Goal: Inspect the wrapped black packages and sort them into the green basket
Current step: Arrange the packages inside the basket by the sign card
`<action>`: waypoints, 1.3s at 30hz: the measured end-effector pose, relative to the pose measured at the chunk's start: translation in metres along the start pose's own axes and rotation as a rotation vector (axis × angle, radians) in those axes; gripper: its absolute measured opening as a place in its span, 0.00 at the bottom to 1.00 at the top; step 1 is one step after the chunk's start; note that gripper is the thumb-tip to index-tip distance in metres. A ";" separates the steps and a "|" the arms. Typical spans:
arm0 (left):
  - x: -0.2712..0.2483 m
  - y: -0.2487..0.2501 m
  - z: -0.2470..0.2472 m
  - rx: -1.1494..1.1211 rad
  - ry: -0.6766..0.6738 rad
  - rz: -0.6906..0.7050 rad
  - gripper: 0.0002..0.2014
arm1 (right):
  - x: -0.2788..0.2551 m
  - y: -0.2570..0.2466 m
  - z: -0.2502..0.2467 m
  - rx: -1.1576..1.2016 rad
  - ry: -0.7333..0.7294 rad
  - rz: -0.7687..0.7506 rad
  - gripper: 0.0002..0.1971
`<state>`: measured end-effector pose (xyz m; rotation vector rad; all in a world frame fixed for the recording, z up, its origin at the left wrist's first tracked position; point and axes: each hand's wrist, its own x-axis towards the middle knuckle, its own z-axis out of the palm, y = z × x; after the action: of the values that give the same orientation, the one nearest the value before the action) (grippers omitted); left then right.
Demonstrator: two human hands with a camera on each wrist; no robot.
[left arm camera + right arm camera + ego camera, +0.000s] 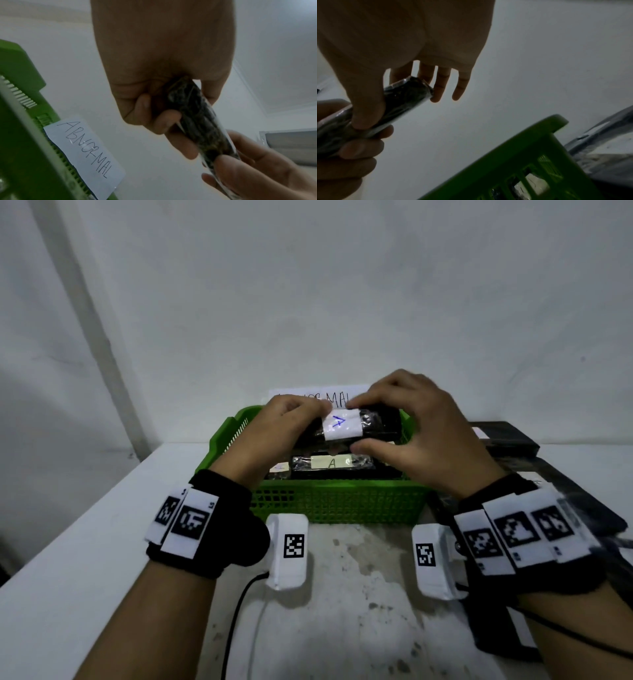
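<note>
Both hands hold a black package (376, 424) wrapped in clear film over the green basket (335, 505); its white label (340, 424) bears a blue "A". My left hand (284, 422) grips its left end, fingers curled under it (164, 121). My right hand (411, 419) pinches the right part between thumb (363, 108) and index finger, the other fingers spread. The same package (197, 119) shows edge-on in the left wrist view, and again (399, 100) in the right wrist view. Another labelled package (330, 463) lies in the basket below.
A paper sign reading ABNORMAL (84, 155) is stuck to the basket's far rim (20, 83). More black wrapped packages (507, 436) lie on the table (85, 542) to the right of the basket. A wall stands close behind. Cables trail from my wrist bands.
</note>
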<state>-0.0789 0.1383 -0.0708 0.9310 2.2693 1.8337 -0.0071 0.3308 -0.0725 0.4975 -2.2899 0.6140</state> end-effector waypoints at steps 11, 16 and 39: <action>-0.003 -0.001 -0.009 0.005 -0.030 0.066 0.19 | -0.003 0.004 0.005 0.214 0.005 0.191 0.05; -0.003 0.000 -0.009 0.031 0.010 0.076 0.17 | -0.003 0.000 0.003 0.250 -0.031 0.263 0.07; 0.010 -0.049 -0.037 0.581 0.115 -0.079 0.20 | 0.112 0.039 0.041 -0.274 -0.867 0.116 0.14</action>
<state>-0.1225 0.1063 -0.1017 0.7843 2.9329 1.2342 -0.1249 0.3206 -0.0300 0.5678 -3.1747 0.1129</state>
